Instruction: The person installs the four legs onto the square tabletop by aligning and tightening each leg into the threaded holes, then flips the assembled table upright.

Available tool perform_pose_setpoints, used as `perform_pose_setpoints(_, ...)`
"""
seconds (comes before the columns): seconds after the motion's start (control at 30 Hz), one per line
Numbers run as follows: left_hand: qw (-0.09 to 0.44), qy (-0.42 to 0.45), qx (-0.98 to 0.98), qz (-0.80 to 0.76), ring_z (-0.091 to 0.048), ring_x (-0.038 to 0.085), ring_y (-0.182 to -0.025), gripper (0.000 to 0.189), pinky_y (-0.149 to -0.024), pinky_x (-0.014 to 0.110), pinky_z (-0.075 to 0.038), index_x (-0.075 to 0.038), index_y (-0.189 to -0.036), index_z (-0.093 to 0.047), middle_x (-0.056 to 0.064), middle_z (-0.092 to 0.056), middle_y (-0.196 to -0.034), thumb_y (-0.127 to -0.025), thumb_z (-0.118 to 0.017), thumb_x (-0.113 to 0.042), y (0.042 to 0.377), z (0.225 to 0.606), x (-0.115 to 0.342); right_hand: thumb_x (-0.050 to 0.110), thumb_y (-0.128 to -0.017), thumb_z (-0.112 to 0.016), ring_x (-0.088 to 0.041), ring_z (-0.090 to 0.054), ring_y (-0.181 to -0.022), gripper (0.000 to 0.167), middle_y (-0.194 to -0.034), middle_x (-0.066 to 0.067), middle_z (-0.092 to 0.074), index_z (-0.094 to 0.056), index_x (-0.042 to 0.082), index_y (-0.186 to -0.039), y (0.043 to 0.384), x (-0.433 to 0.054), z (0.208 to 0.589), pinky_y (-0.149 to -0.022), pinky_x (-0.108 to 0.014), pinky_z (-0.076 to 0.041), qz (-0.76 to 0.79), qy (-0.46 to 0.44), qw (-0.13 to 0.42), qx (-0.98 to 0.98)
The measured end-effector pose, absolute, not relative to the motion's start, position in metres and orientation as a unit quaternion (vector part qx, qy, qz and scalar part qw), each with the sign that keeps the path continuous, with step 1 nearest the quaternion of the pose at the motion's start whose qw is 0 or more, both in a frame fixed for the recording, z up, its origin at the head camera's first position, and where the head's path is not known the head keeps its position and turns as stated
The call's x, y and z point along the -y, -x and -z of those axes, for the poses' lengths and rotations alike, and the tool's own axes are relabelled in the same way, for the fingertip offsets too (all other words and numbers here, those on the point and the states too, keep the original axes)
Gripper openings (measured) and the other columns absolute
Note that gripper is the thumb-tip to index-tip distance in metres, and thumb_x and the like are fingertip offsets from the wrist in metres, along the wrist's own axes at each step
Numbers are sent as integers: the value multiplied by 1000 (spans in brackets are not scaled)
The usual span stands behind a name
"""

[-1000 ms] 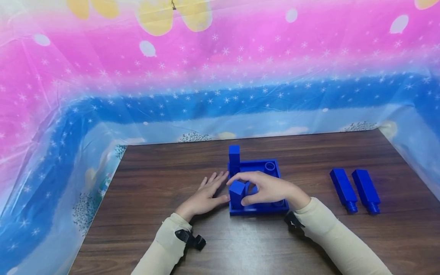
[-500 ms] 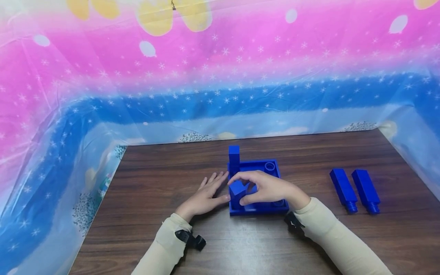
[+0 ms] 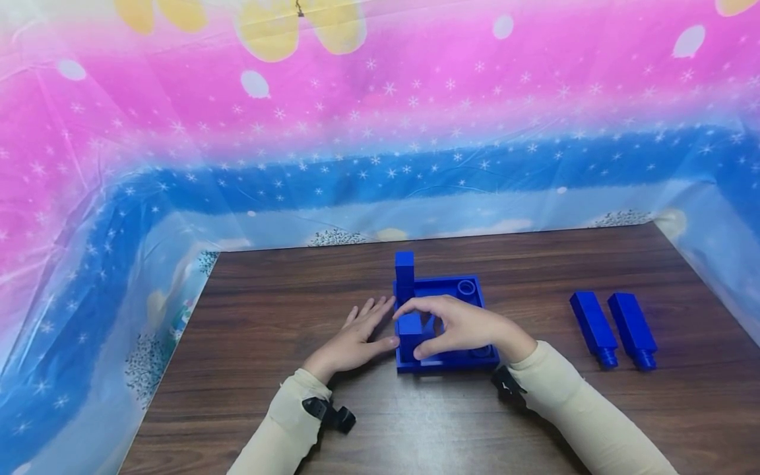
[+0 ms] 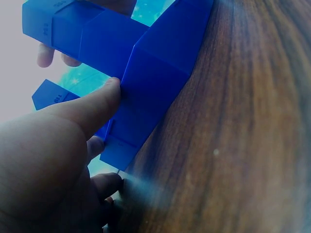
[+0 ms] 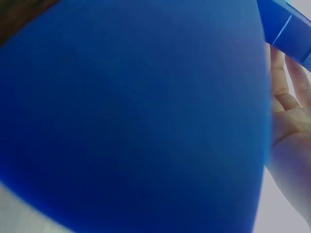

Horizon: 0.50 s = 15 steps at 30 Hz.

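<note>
A blue tray-like base [image 3: 439, 367] with round sockets lies on the table, sockets up. My right hand [image 3: 466, 324] grips a square blue leg [image 3: 410, 324] between thumb and fingers; it stands upright at the near left corner. Another blue leg [image 3: 404, 267] stands at the far left corner. With its fingers extended, my left hand [image 3: 356, 340] rests against the base's left side. In the left wrist view its thumb [image 4: 104, 99] touches the base [image 4: 155, 82]. Much of the right wrist view is a blurred blue surface [image 5: 136, 121]. The leg's lower joint is hidden.
Two more blue legs [image 3: 594, 324] with threaded ends lie side by side on the table's right. A round socket [image 3: 466, 287] shows at the base's far right corner. Behind the wooden table [image 3: 267, 297] hangs a patterned cloth [image 3: 380, 119].
The near left leg has turned about its upright axis, so its top now sits squarer to the base. My right fingers shifted slightly with it. The left hand barely moved.
</note>
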<state>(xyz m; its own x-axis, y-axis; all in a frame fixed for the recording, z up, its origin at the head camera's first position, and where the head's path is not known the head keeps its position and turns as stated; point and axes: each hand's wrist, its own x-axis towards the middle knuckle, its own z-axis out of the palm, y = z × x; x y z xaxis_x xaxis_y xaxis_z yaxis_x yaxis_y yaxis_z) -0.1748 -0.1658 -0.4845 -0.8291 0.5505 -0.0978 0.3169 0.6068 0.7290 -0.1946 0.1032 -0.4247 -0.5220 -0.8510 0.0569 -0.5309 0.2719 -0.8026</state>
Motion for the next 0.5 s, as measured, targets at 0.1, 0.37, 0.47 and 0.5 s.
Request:
perform_pose_setpoints(0.1,159,-246,-882,-369,1,31,-163,81,-128,55,8,-19,-171,-18,11,-15,-175,-107,-60,-47,175,484,166,27,-93,-84,-17,-59,-103,63,-140,-5,-62,-58,5,-146,194,-103,424,-76,-35,-59,405,446,198,-774)
perform_pose_setpoints(0.37,158,-247,-881,-371,1,32,-163,81,-128,57,7,-19,-171,-19,12,-16,-175,-107,-60,-48,175,484,166,23,-93,-84,-18,-59,-106,63,-145,-8,-60,-58,4,-146,193,-103,422,-76,-35,-59,404,443,199,-776)
perform_pose_setpoints(0.47,159,-245,-882,-369,1,30,-163,81,-128,56,7,-20,-171,-19,11,-15,-176,-107,-60,-49,175,485,166,25,-93,-83,-22,-61,-99,62,-143,-8,-61,-58,5,-146,191,-102,422,-73,-35,-58,396,447,189,-780)
perform_pose_setpoints(0.5,159,-245,-882,-369,1,30,-163,81,-128,56,7,-20,-171,-19,11,-15,-176,-107,-60,-49,175,485,166,27,-94,-83,-23,-61,-96,61,-143,-7,-62,-58,6,-146,190,-101,422,-73,-35,-57,391,449,180,-783)
